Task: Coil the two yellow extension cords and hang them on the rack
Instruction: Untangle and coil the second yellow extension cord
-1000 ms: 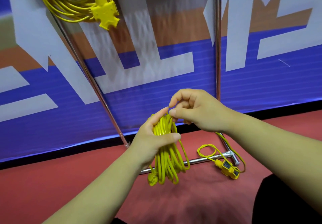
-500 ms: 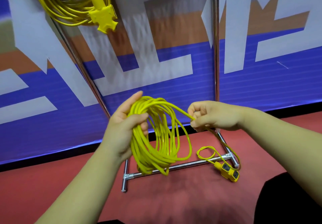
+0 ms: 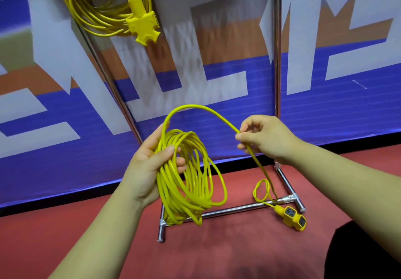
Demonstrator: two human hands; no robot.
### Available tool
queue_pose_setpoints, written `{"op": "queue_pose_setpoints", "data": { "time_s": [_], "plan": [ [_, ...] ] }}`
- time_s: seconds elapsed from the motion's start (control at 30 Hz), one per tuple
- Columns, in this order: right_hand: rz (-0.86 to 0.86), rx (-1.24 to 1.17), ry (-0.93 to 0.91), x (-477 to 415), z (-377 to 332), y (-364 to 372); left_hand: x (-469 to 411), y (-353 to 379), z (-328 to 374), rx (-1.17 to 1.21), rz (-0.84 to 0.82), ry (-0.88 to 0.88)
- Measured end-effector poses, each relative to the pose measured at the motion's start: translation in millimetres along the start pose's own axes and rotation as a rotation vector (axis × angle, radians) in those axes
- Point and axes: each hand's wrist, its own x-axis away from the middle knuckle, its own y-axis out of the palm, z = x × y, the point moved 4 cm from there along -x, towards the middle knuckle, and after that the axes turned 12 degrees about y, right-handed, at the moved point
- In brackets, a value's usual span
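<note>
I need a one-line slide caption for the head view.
Left hand holds the yellow coil while right hand pinches its free strand; a second coil hangs by the rack.

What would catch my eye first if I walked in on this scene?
The bright yellow cord coil gripped in the left hand at centre, its loose strand arcing to the pinching right hand. A second yellow cord already hangs on the metal rack at upper left, and the held cord's socket end lies on the red floor, lower right.
</note>
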Motion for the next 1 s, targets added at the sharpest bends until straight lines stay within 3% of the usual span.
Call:
{"op": "queue_pose_setpoints", "data": {
  "time_s": [0.1,0.2,0.37,0.57,0.73,0.87,1.0],
  "plan": [
    [0.016,0.065,0.012,-3,2,7,1,0,4,0.048,0.013,0.022],
    [0.163,0.136,0.076,-14,15,0,4,0,10,0.07,0.0,0.026],
    [0.261,0.186,0.162,-27,31,-5,8,5,15,0.074,-0.123,-0.011],
    [0.154,0.177,0.137,-20,28,4,12,10,11,0.101,-0.263,-0.062],
    [0.076,0.295,0.031,-5,5,6,11,8,8,0.012,-0.197,-0.013],
    [-0.06,0.143,0.118,4,0,8,6,3,1,-0.135,-0.123,0.028],
    [-0.07,-0.12,0.132,8,-9,14,3,0,-18,-0.34,-0.088,-0.025]
  ]
}}
